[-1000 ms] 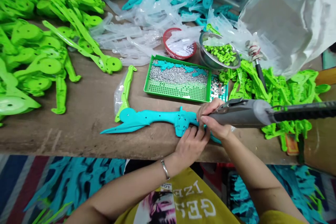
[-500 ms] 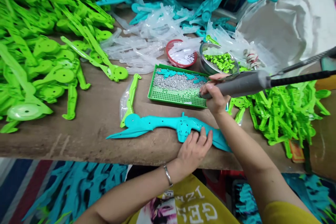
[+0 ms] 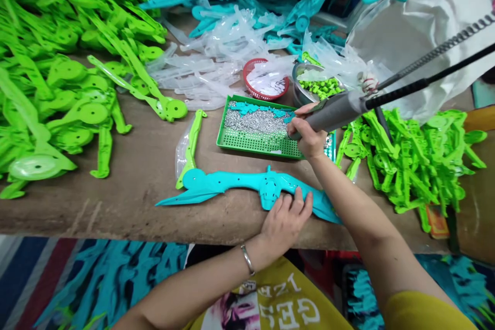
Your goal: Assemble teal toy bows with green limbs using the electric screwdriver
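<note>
Turquoise piece: lying lengthwise along the near side of the brown table.
Left hand: fingers loosely spread, resting on the piece, right of its middle.
Right hand: wrapped around a grey tool.
Green tray: beyond the piece, holding small silvery parts.

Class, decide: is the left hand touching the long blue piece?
Touching: the head view shows the left hand with its fingertips laid on the long blue piece.
</note>
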`<state>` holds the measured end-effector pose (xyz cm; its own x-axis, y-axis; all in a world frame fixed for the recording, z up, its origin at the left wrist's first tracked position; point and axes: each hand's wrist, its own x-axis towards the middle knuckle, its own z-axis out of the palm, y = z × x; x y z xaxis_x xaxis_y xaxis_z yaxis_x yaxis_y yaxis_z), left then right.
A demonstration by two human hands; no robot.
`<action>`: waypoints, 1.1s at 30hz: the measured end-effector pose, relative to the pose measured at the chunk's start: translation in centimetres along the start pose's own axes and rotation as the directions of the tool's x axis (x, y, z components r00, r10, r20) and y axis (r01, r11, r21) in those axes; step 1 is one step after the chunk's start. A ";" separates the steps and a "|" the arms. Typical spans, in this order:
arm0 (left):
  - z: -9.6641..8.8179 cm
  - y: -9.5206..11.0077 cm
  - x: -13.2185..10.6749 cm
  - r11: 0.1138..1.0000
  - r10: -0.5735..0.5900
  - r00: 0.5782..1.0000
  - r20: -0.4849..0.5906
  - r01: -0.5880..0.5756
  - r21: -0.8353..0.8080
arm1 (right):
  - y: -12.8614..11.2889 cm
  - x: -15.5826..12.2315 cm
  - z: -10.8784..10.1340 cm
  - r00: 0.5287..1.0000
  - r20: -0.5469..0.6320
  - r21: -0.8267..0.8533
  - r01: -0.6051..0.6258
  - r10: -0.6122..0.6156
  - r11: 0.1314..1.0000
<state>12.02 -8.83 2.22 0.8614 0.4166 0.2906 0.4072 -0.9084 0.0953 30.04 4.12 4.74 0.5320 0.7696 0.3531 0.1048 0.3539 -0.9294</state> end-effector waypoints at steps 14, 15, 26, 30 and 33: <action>0.0 -0.7 1.5 0.997 0.071 0.997 0.017 -0.070 -0.020 | -12.0 -8.2 -5.9 0.990 -0.140 -0.069 0.002 -0.012 0.998; 0.0 -0.8 1.5 0.996 0.083 0.996 0.015 -0.082 -0.026 | -12.4 -9.4 -6.6 0.986 -0.166 -0.100 -0.023 0.006 0.995; 0.1 -1.1 1.3 0.997 0.080 0.996 0.050 -0.079 -0.022 | -10.5 -13.2 -9.2 0.963 -0.265 -0.102 -0.086 0.056 0.991; 0.0 -1.2 1.3 0.995 0.094 0.994 0.049 -0.092 -0.026 | -9.8 -13.4 -9.8 0.974 -0.212 -0.098 -0.104 0.082 0.990; -0.1 -1.3 1.3 0.995 0.098 0.995 0.031 -0.097 -0.019 | -9.2 -13.2 -10.4 0.983 -0.124 -0.131 -0.152 0.136 0.980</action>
<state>12.52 -7.12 2.59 0.9061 0.3266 0.2688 0.3156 -0.9451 0.0845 30.77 -14.84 7.47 0.6413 0.7387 0.2076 0.1318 0.1604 -0.9782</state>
